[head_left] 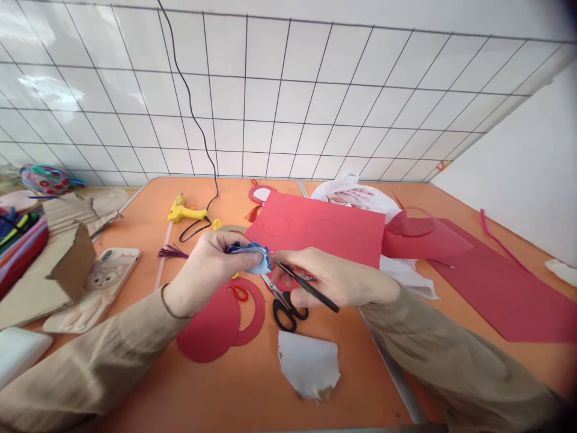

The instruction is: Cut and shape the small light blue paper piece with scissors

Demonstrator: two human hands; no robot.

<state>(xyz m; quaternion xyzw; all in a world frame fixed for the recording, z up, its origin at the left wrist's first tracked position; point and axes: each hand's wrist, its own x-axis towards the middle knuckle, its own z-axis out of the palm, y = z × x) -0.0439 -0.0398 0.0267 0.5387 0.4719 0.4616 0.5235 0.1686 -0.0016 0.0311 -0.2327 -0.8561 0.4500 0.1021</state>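
Between the thumb and fingers of my left hand is a small blue fabric piece with dark blue edging. My right hand grips a slim black tool, its front end at the right edge of the blue piece. Just below my hands, scissors with black handles lie on the orange table. A red disc and a red ring overlap beneath my left hand. Nearer the front rests a scrap of white fabric.
Red sheets lie behind my hands and a dark red sheet to the right. A yellow glue gun with a black cord stands at the back left. At left are a phone and cardboard; a white bag sits behind.
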